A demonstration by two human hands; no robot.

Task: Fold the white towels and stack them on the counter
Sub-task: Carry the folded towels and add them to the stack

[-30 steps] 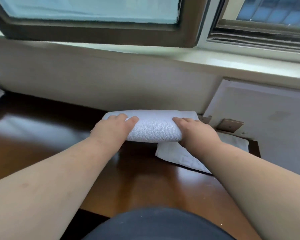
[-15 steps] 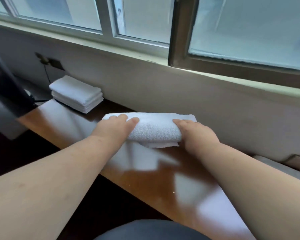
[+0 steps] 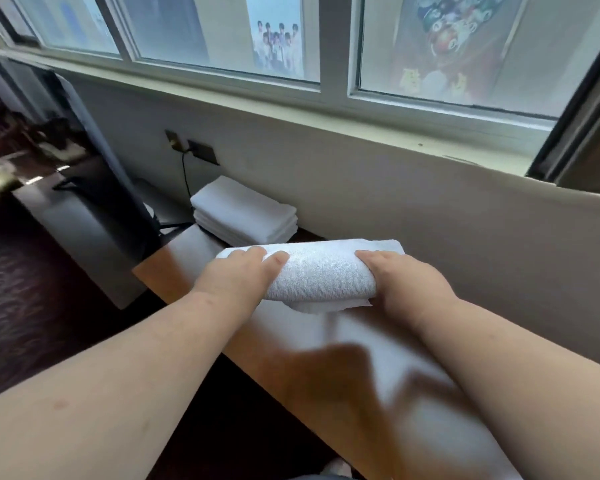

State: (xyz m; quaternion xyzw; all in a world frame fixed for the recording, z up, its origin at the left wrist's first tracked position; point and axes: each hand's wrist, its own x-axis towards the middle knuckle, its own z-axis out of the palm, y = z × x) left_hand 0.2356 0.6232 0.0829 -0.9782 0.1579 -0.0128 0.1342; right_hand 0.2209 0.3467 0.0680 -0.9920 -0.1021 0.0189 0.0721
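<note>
Towel [image 3: 321,271]: folded white bundle, being carried above the surface [image 3: 326,382], clear of the wood, with a loose lower layer sagging beneath it.

Head view, the only one. Step in hand, by judgement: folding is finished for this piece and the carry to the stack [image 3: 245,211] is underway. The stack, several folded towels deep, is sitting at the far left end of the surface against the wall, just beyond the carried towel.

Next move, by judgement: shifting the bundle left and away from the body, lining its long edges with the stack, lowering it flat on top, and tucking in the sagging layer so it is not hanging over the edge.

Left hand [image 3: 236,282]: gripping the towel's left end, thumb lying over the near top face, fingers curling over the far edge. Right hand [image 3: 406,289]: gripping the right end, fingers wrapping over the top, thumb hidden. Both grips are closing round the towel, not spread.

Both forearms are reaching forward, nearly straight, converging on the towel.
</note>
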